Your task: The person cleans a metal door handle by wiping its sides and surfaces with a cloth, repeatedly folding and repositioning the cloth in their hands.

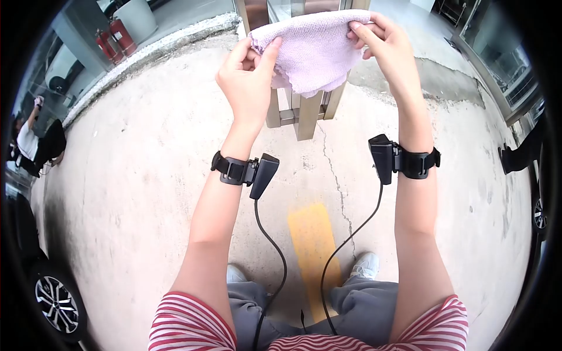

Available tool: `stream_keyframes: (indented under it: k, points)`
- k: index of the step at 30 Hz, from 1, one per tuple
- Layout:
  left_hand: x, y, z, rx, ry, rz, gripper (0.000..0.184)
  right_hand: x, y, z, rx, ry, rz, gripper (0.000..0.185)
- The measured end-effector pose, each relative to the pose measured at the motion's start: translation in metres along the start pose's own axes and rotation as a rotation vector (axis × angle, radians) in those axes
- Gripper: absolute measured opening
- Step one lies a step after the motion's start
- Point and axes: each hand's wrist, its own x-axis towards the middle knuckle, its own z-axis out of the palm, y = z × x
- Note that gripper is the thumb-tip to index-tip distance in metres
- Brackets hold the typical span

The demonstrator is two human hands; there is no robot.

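Note:
A light purple cloth is stretched between my two hands at the top of the head view, its lower part hanging down. My left hand pinches its left corner between thumb and fingers. At the upper right corner, my right hand grips the cloth in the same way. Behind and below the cloth stands a metal frame with upright bars, partly hidden by it. Black strapped devices with cables sit on both wrists.
Two red fire extinguishers stand at the upper left. A person is at the far left, above a car wheel. Another person's dark-clothed leg shows at the right. A yellow stripe marks the concrete floor.

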Motion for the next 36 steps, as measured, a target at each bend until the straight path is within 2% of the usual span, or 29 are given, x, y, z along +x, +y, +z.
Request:
stream_keyframes:
  k: [2,3,4,5,6,7,8,10,12,16,17,19,20,21,23,25,28,29,30,32,35,36]
  points:
    - [0.001,-0.001,0.010,-0.083,0.000,0.035,0.032,0.000,0.005,0.027,-0.050,0.166,-0.195,0.037]
    - [0.005,-0.007,0.016,-0.121,0.008,0.079,0.037,-0.002,0.000,0.036,0.024,0.152,-0.079,0.058]
    - [0.007,-0.013,0.022,-0.158,0.014,0.124,0.043,-0.003,0.003,0.050,0.105,0.224,-0.131,0.066]
    - [0.003,-0.008,0.025,-0.063,-0.058,0.142,0.055,-0.007,0.012,0.067,0.186,0.296,-0.184,0.075]
    - [0.001,-0.014,0.032,-0.018,-0.061,0.223,0.055,-0.007,0.016,0.079,0.267,0.367,-0.240,0.083]
    - [-0.001,-0.024,0.039,0.026,-0.062,0.306,0.056,-0.008,0.019,0.083,0.184,0.271,-0.252,0.093]
    - [-0.002,-0.029,0.043,0.071,-0.061,0.381,0.056,-0.008,0.019,0.087,0.015,0.309,-0.300,0.091]
    - [-0.006,-0.045,0.048,0.000,-0.131,0.367,0.056,-0.011,0.023,0.099,-0.328,0.365,-0.382,0.089]
    - [-0.011,-0.057,0.050,0.269,-0.127,0.531,0.060,-0.006,0.033,0.109,-0.235,0.447,-0.375,0.079]
    - [-0.004,-0.078,0.039,0.231,-0.228,0.601,0.066,0.001,0.028,0.106,-0.030,0.398,-0.397,0.073]
    - [0.004,-0.085,0.042,0.095,-0.183,0.710,0.056,0.001,0.016,0.102,0.049,0.352,-0.368,0.072]
    - [0.016,-0.084,0.025,0.157,-0.358,0.760,0.061,0.002,0.040,0.099,0.181,0.246,-0.480,0.073]
    - [0.019,-0.083,0.019,0.165,-0.436,0.775,0.064,-0.002,0.047,0.088,0.042,0.214,-0.512,0.075]
    - [0.018,-0.086,0.020,0.036,-0.452,0.719,0.062,-0.006,0.049,0.076,-0.104,0.173,-0.541,0.078]
    - [0.016,-0.080,0.008,0.161,-0.459,0.702,0.061,-0.011,0.055,0.067,-0.215,0.087,-0.612,0.088]
    - [0.018,-0.083,0.008,0.184,-0.416,0.762,0.050,-0.018,0.059,0.060,-0.255,-0.016,-0.664,0.096]
    - [0.026,-0.079,0.006,0.266,-0.335,0.915,0.032,-0.021,0.058,0.062,-0.401,0.026,-0.727,0.102]
    - [0.029,-0.076,0.005,0.295,-0.292,0.984,0.025,-0.024,0.059,0.062,-0.411,0.053,-0.675,0.101]
    - [0.035,-0.072,0.005,0.312,-0.235,1.071,0.019,-0.028,0.058,0.060,-0.450,0.085,-0.695,0.090]
    - [0.041,-0.062,0.001,0.294,-0.216,1.130,0.014,-0.030,0.044,0.044,-0.577,0.159,-0.846,0.069]
    - [0.040,-0.026,-0.012,0.134,-0.287,1.019,0.014,-0.032,0.003,0.027,-0.776,0.173,-0.980,0.037]
    - [0.040,-0.011,-0.015,0.067,-0.299,0.983,0.015,-0.035,-0.013,0.025,-0.725,0.161,-0.941,0.031]
